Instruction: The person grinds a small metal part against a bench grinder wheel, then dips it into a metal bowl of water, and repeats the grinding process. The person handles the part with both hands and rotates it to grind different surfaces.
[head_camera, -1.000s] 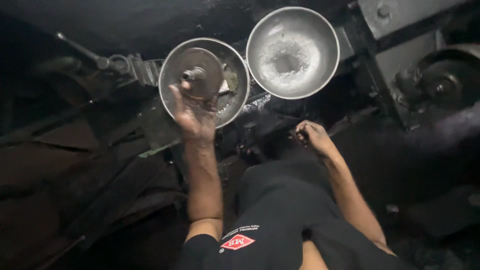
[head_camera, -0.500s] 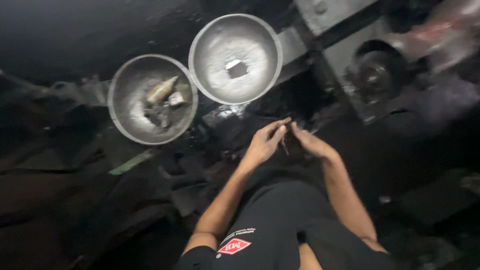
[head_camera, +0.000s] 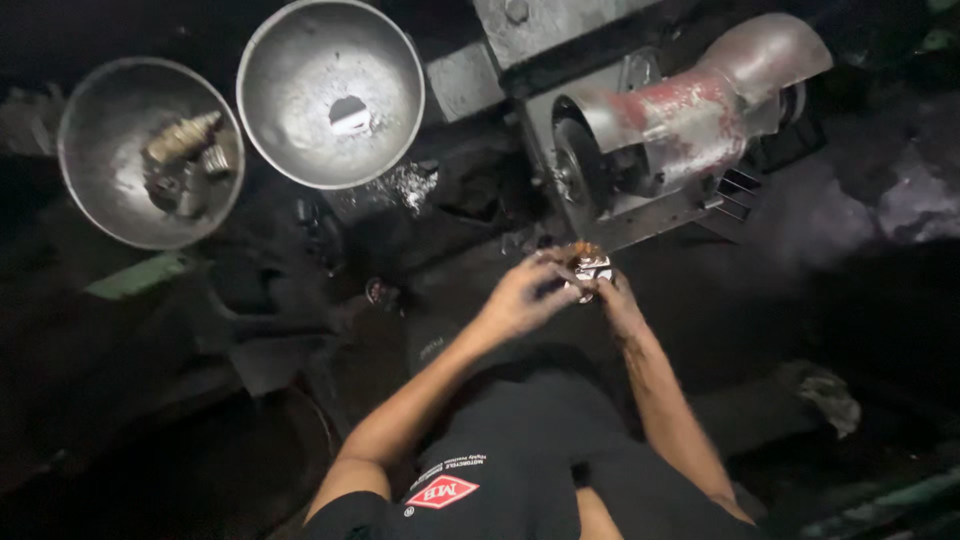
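Shiny metal part (head_camera: 590, 270), small and glinting, gripped between left hand (head_camera: 522, 298) and right hand (head_camera: 618, 305), fingers of both clenched around it, just below a red-stained bench grinder (head_camera: 690, 125). Up and to the left, well apart from the hands, two steel bowls: nearer bowl (head_camera: 300, 150) with one small piece, farther bowl (head_camera: 90, 190) with brass-coloured fittings (head_camera: 183, 140).

Dim scene, deep shadows, slight motion blur.

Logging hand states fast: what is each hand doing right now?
Left hand: closed on the small shiny metal part.
Right hand: closed on the same part, from the other side.
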